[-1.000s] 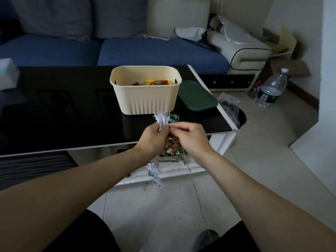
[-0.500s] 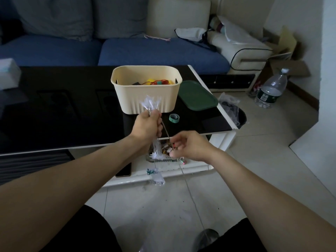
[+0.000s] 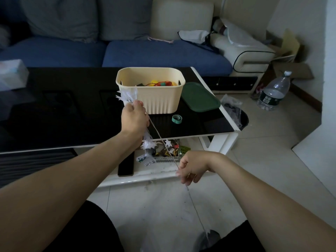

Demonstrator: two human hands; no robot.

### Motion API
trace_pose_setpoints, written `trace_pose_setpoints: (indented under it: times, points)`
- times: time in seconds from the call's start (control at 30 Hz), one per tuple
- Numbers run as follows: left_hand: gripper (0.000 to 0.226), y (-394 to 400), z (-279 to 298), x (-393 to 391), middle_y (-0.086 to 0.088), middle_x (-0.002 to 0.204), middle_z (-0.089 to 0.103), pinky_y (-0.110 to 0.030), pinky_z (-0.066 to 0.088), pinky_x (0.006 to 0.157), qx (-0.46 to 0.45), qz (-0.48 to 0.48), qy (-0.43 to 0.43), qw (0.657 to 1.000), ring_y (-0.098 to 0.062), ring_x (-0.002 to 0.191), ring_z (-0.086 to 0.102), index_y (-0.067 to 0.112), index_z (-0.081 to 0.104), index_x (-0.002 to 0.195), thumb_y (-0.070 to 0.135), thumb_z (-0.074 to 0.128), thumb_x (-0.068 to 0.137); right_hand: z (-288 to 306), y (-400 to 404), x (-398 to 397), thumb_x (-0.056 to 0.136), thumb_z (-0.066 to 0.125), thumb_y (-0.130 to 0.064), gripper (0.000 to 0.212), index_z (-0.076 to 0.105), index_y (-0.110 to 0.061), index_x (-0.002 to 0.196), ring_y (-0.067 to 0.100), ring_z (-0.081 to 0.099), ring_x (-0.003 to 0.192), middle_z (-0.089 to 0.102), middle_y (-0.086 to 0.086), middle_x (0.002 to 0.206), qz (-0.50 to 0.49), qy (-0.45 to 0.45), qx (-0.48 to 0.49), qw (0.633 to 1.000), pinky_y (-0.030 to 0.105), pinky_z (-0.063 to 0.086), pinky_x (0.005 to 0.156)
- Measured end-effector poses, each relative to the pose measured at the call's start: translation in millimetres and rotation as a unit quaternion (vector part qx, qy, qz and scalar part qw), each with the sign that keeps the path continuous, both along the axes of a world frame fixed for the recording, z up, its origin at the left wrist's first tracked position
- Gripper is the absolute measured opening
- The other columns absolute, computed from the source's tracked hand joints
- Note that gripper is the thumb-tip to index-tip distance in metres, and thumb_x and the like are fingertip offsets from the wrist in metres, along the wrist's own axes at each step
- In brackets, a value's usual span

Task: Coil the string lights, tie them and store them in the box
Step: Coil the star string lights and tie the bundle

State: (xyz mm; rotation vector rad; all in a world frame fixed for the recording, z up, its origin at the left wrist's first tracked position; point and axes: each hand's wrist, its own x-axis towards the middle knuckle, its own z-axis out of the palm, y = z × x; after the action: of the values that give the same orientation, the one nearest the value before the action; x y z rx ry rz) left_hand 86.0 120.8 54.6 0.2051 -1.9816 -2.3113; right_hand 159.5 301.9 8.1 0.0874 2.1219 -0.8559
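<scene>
My left hand [image 3: 134, 118] is closed around a bundle of white star-shaped string lights [image 3: 127, 95]; stars stick out above the fist and more hang below it. A thin wire runs taut from that fist down to my right hand [image 3: 190, 167], which pinches it low in front of the table's shelf. Below my right hand the wire trails on toward the floor. The cream plastic box [image 3: 164, 102] stands on the black table [image 3: 63, 113] just right of my left hand, with coloured items inside. Its green lid [image 3: 199, 97] lies beside it.
A small green tape roll [image 3: 177, 119] lies on the table in front of the box. The lower shelf holds a tray of small clutter [image 3: 167, 153] and a dark phone [image 3: 125, 165]. A water bottle [image 3: 274, 91] stands on the floor at right. A tissue pack [image 3: 11, 74] sits far left.
My hands have drawn apart: the left rose with the bundle toward the box, the right slid down and toward me along the wire, pulling it taut.
</scene>
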Motion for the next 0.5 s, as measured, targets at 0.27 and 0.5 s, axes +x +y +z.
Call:
trace_pose_setpoints:
  times: [0.27, 0.5]
  points:
    - [0.028, -1, 0, 3, 0.000, 0.065, 0.040, -0.030, 0.033, 0.050, 0.003, 0.006, 0.000, 1.000, -0.012, 0.050, 0.036, 0.017, 0.044, 0.080, 0.017, 0.032, 0.105, 8, 13, -3, 0.103, 0.055, -0.017, 0.022, 0.067, -0.002, 0.092, 0.023, 0.066, 0.075, 0.074, 0.017, 0.094, -0.166, 0.123, 0.087, 0.974, 0.037, 0.059, 0.079]
    - [0.027, -3, -1, 4, -0.001, 0.066, 0.044, -0.029, 0.038, 0.050, 0.002, 0.003, -0.003, 1.000, -0.013, 0.051, 0.041, 0.016, 0.045, 0.082, 0.018, 0.032, 0.106, 7, 29, -11, 0.099, 0.060, -0.022, 0.017, 0.056, -0.016, 0.084, 0.023, 0.072, 0.075, 0.073, 0.011, 0.082, -0.387, 0.398, 0.015, 0.832, 0.043, 0.060, 0.078]
